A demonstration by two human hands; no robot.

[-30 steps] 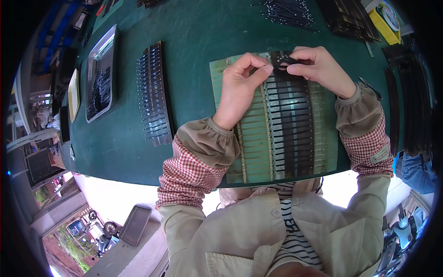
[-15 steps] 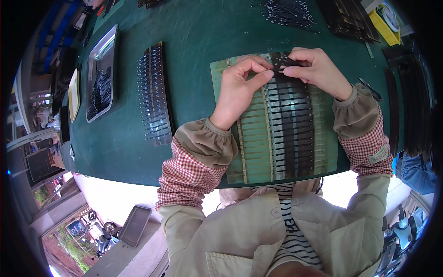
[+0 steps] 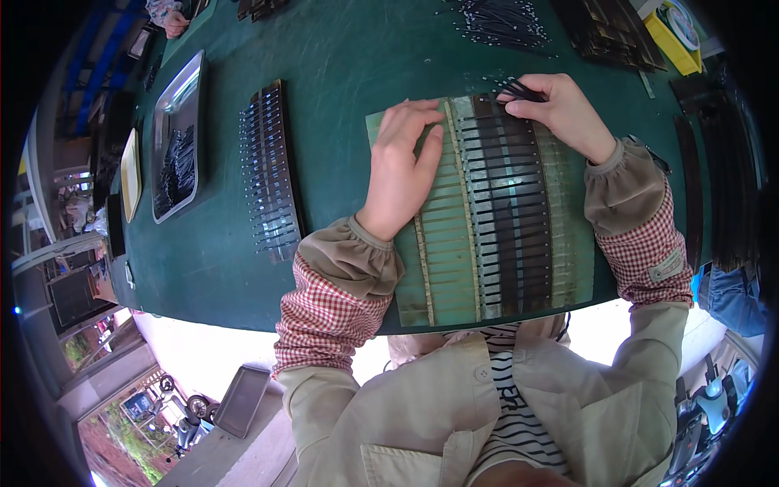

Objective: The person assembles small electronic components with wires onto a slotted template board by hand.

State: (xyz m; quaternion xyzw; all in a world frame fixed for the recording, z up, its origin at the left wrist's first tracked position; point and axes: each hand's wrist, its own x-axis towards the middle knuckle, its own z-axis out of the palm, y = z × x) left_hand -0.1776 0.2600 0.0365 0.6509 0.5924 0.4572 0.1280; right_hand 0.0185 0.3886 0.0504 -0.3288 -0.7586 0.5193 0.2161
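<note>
A slotted green board (image 3: 445, 280) lies in front of me at the table's near edge. Across its right half runs a dark strip (image 3: 510, 235) with a row of thin black pieces laid crosswise. My left hand (image 3: 402, 166) rests on the board's upper left part, fingers stretched out, with nothing visible in it. Over the strip's far end, my right hand (image 3: 568, 114) pinches a small bundle of thin black leads (image 3: 519, 91) with pale tips. How many leads it holds is hard to make out.
A loaded strip (image 3: 274, 170) lies to the left, beside a metal tray (image 3: 199, 105) of black leads. A pile of leads (image 3: 503, 28) sits at the far side, near stacked dark strips (image 3: 608, 32) and a yellow bin (image 3: 677, 45). Another person's hand (image 3: 175, 23) shows at far left.
My left hand has drawn back left from the strip's far end, and its fingers have spread. My right hand has shifted slightly away from me, still holding the leads. The other person's hand has come further into view.
</note>
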